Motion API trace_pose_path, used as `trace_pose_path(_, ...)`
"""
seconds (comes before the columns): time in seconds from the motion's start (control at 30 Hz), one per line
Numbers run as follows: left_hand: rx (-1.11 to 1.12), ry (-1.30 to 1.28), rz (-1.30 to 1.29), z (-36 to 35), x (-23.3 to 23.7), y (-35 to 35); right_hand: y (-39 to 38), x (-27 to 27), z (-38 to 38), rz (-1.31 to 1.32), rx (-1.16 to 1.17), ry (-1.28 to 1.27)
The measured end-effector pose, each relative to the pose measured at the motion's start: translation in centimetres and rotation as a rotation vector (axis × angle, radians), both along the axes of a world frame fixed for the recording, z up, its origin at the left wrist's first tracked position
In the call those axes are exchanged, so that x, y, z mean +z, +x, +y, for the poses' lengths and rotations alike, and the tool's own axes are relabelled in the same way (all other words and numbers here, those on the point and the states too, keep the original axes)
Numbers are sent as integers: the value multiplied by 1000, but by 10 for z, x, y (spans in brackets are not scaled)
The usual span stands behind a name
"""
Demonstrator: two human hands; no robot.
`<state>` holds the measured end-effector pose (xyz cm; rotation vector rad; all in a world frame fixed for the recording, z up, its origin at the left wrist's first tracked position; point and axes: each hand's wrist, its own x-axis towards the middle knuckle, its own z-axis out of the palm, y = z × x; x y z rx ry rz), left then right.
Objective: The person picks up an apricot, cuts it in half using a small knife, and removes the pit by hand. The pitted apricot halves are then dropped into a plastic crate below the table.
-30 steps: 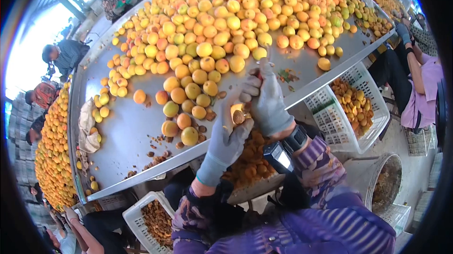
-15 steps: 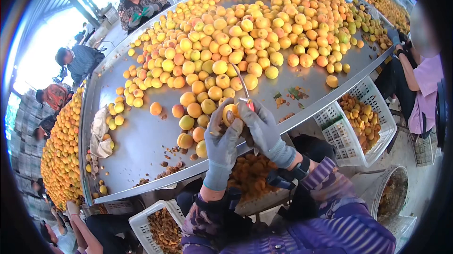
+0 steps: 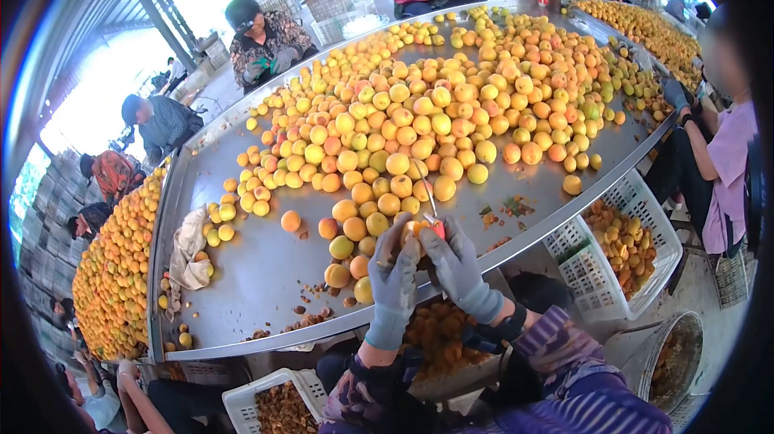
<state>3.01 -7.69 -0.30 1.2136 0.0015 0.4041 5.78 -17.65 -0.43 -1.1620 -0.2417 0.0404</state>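
My gloved left hand point(image 3: 394, 287) is closed around an apricot point(image 3: 414, 228), which is mostly hidden by fingers. Close beside it, my gloved right hand point(image 3: 459, 266) grips a small knife point(image 3: 426, 190) by its red handle, with the thin blade pointing up and away from me. Both hands meet just above the near edge of the metal table point(image 3: 242, 297). A large heap of whole apricots point(image 3: 395, 120) spreads across the table beyond them. Brown pits point(image 3: 310, 319) lie scattered near the edge, left of my hands.
Below my hands is a container of apricot pieces point(image 3: 439, 329). A white crate point(image 3: 592, 293) of apricot pieces and a bucket point(image 3: 645, 353) stand at right; a crate of pits point(image 3: 282, 410) is at lower left. A cloth point(image 3: 187, 253) lies on the table. Several people sit around.
The camera view has tilted up, so the table and hands appear lower and further right. My hands have drawn closer together, and the apricot's brown pit, visible before, is now hidden.
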Motion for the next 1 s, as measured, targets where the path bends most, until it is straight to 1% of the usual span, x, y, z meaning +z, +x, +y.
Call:
trace_pose_path(0.03,10,44,3,2,-4,1,-1,1,0,-39,-28,-58)
trace_pose_path(0.07,11,44,-4,4,-7,1,0,1,0,-46,-27,-58)
trace_pose_path(0.13,21,155,-16,6,-4,-1,2,0,0,-108,-1,-98)
trace_pose_path(0.17,23,155,-21,5,-2,-2,0,2,0,-112,1,-98)
trace_pose_path(0.23,23,131,42,3,1,-3,-4,11,-3,-156,-55,-243)
trace_pose_path(0.27,23,129,40,3,0,-2,-5,12,-4,-158,-55,-245)
trace_pose_path(0.33,-7,139,0,3,-3,-1,-7,13,-5,-204,-84,-396)
trace_pose_path(0.47,-31,42,7,0,-1,0,-8,10,-2,-209,-94,-378)
trace_pose_path(0.53,39,138,30,0,4,-2,-11,12,-1,-256,-142,-423)
trace_pose_path(0.6,41,106,37,-2,4,-4,-12,15,-2,-202,-101,-440)
trace_pose_path(0.67,59,-4,63,-1,-5,-2,-12,13,-1,-157,-63,-453)
trace_pose_path(0.73,76,-13,60,-1,-8,-1,-12,10,1,-212,-103,-461)
trace_pose_path(0.8,76,-105,86,-1,-9,0,-14,11,3,-201,-107,-473)
trace_pose_path(0.87,122,-105,83,6,-16,3,-18,8,5,-189,-115,-486)
trace_pose_path(0.93,167,-97,78,10,-17,4,-22,2,9,-325,-186,-487)
trace_pose_path(0.97,143,-194,62,11,-17,4,-23,2,8,-320,-183,-485)
trace_pose_path(1.0,122,-294,42,12,-14,4,-20,5,3,-275,-97,-436)
